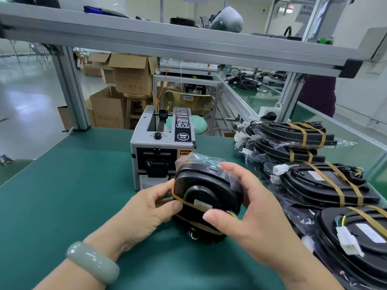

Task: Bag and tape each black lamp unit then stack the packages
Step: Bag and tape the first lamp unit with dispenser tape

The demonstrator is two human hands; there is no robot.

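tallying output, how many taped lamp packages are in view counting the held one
5: held package between left hand and right hand; far-right stack: top package, lower package; front package; nearest package at right edge. Others may hide underneath.

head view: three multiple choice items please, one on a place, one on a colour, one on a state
1. Where does the tape dispenser stand?
A) behind the held lamp unit
B) on the overhead shelf
C) on the floor

2. What colour is the tape on the stacked packages?
A) blue
B) brown
C) white

3. How is the lamp unit now?
A) lying untouched
B) bagged, gripped by left hand and right hand
C) bare, in one hand

1 A: it stands just beyond the unit on the green mat.
2 B: brown strips cross each package.
3 B: both hands' fingers curl round it, and clear film covers it.
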